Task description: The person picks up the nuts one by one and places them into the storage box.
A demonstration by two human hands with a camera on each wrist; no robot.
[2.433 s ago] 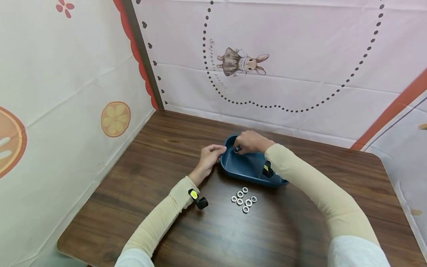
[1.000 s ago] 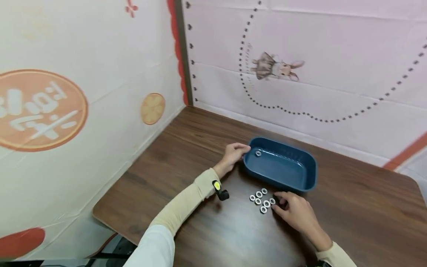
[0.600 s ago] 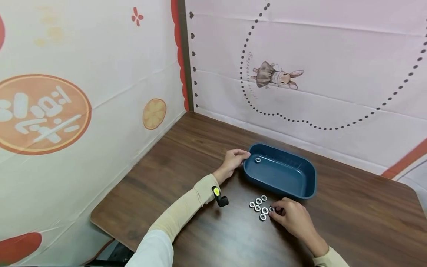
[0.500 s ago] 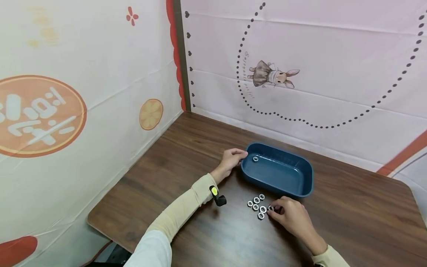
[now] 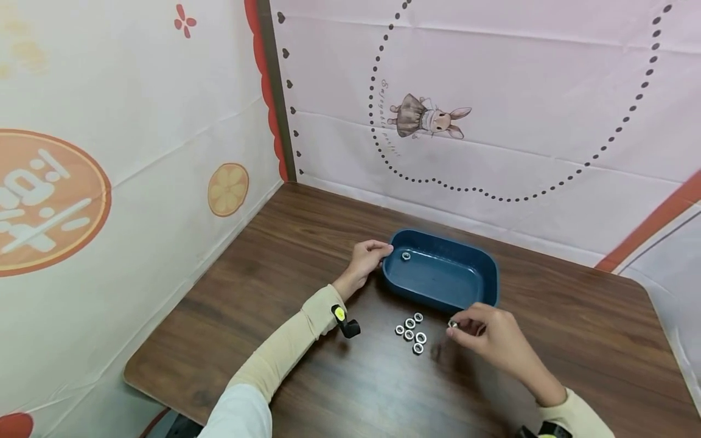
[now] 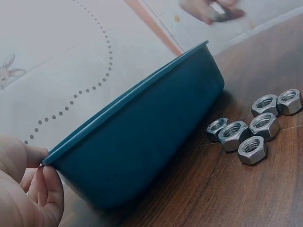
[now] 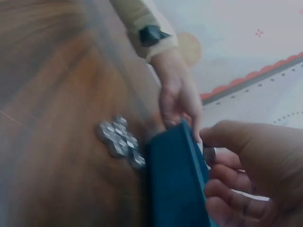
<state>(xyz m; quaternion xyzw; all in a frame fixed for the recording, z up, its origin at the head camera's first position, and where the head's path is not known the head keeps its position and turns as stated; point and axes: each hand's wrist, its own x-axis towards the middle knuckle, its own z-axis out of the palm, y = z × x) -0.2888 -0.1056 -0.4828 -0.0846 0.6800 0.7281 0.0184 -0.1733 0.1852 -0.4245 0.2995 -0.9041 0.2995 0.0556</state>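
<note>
My left hand (image 5: 364, 260) pinches the left end of the rim of a blue tray (image 5: 438, 294) between thumb and fingers; the left wrist view shows this grip close up. Inside the tray, near its left end, lies one hex nut (image 5: 406, 256). My right hand (image 5: 495, 334) pinches another hex nut (image 5: 453, 324) between thumb and fingertips, raised above the table by the tray's near right corner. In the right wrist view that held nut (image 7: 209, 155) is dark and blurred. Several silver hex nuts (image 6: 234, 135) sit in a loose cluster on the table before the tray.
The brown wooden table (image 5: 246, 304) carries the tray and nuts. A printed cloth (image 5: 520, 121) with a rabbit picture stands behind it, and another cloth (image 5: 164, 109) closes the left side. Black wrist cameras (image 5: 346, 322) sit on both forearms.
Since about a second ago, my right hand has picked the rightmost nut from the cluster and lifted it toward the tray. My left hand stays on the rim. The head view has shifted.
</note>
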